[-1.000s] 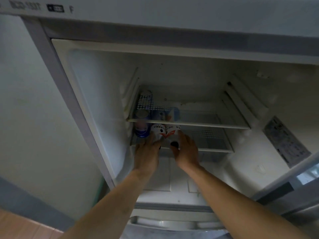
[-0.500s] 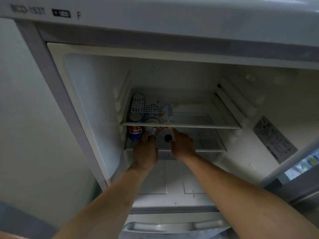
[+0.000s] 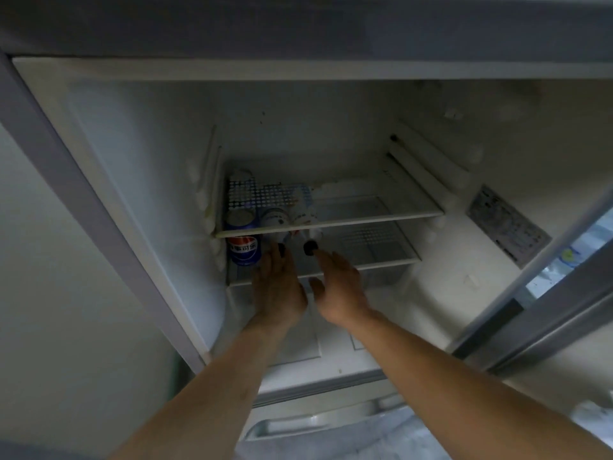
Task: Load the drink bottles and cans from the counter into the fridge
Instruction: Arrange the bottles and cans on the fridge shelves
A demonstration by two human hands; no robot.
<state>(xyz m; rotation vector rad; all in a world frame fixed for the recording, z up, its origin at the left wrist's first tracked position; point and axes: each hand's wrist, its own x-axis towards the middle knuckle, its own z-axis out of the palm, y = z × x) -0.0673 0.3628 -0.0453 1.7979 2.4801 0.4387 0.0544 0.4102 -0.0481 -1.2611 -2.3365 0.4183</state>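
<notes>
The fridge (image 3: 139,180) stands open. On its lower glass shelf (image 3: 384,262), at the far left, stands a blue Pepsi can (image 3: 243,250). Beside it lie two white-labelled bottles with black caps facing me, one on the left (image 3: 275,219) and one on the right (image 3: 310,248); their bodies show through the upper shelf (image 3: 365,220). My left hand (image 3: 278,287) is flat with fingers stretched out, its fingertips at the left bottle's cap. My right hand (image 3: 338,283) is spread open just short of the right bottle's cap. Neither hand grips anything.
The right part of both shelves holds nothing. A clear crisper drawer (image 3: 381,277) sits under the lower shelf. The open fridge door (image 3: 560,303) stands at the right, and a label sticker (image 3: 507,224) is on the right inner wall. A freezer drawer handle (image 3: 315,423) lies below.
Both hands pushed the two bottles onto the lower shelf beside the can, then let go and drew back a little. My view moved closer to the fridge.
</notes>
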